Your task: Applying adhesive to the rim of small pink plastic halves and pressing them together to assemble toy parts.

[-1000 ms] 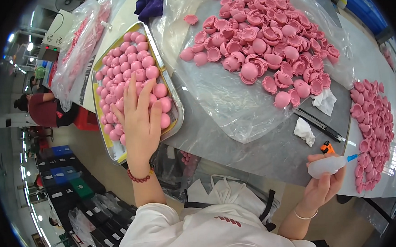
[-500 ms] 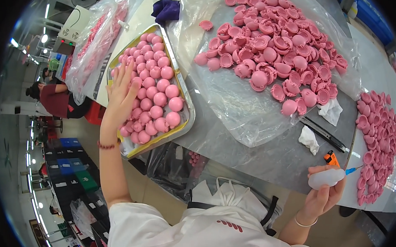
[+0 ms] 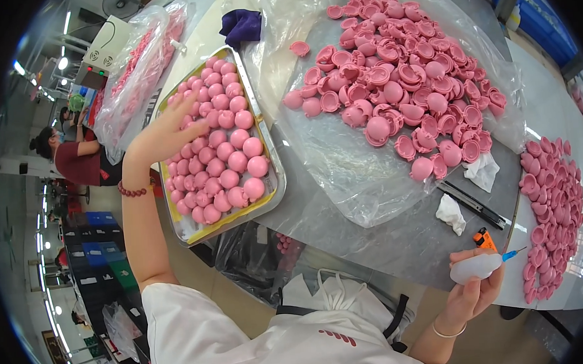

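My left hand [image 3: 163,132] lies flat, fingers spread, on the pink balls [image 3: 227,146] that fill a metal tray [image 3: 272,158] at the table's left edge. My right hand [image 3: 472,291] is low at the right, closed around a small white squeeze bottle [image 3: 475,266] with a blue needle tip pointing right. A big heap of pink half shells [image 3: 401,77] lies on clear plastic sheet in the middle of the table.
A second pile of pink shells [image 3: 556,201] lies at the right. Two white tissues [image 3: 451,212], dark sticks [image 3: 474,205] and an orange lighter [image 3: 484,239] sit near the front edge. A bag of pink parts [image 3: 134,71] and a purple cloth [image 3: 243,23] lie behind the tray. A person [image 3: 72,157] sits at far left.
My left hand has slid from the tray's near end up toward its far left part. The right hand with the bottle stays low at the right.
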### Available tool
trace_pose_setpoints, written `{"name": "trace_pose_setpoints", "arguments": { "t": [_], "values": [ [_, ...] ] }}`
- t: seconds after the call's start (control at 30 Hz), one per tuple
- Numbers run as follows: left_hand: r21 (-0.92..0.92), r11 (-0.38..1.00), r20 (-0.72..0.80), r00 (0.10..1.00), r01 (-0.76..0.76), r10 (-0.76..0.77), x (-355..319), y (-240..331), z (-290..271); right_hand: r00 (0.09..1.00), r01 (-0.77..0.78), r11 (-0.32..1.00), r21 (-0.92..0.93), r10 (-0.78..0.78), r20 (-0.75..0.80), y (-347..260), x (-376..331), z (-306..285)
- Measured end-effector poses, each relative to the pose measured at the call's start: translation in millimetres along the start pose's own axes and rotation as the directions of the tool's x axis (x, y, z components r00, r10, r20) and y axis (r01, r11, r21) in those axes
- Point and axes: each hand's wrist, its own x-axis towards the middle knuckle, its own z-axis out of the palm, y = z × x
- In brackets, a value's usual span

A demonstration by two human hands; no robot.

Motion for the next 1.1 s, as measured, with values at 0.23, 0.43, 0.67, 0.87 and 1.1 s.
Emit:
{"name": "trace_pose_setpoints", "arguments": {
  "t": [0.23,0.43,0.67,0.87,1.1],
  "values": [
    [-0.241,0.849,-0.406,0.844,-0.470,0.351,102.4,100.3,3.7,0.999,-0.040,0.999,0.028,0.041,-0.018,-2.8,2.9,0.6],
    [0.120,0.911,-0.478,0.781,-0.393,0.400,146.8,90.2,25.9,0.999,-0.016,0.996,0.087,0.019,-0.029,-3.3,0.6,0.5],
    [-0.524,0.557,-0.430,0.764,-0.645,0.480,4.0,211.2,3.4,0.990,-0.135,0.961,0.243,0.139,0.000,-10.2,0.7,-7.2],
    [-0.839,0.280,-0.234,0.774,-0.467,0.589,-50.0,251.7,68.8,0.956,-0.276,0.762,0.586,0.155,0.248,-26.2,-12.9,32.9],
    [-0.953,-0.028,-0.288,0.875,-0.302,0.390,-52.8,266.6,85.1,0.977,-0.202,0.859,0.470,0.141,0.162,-25.0,-16.9,34.9]
  ]
}}
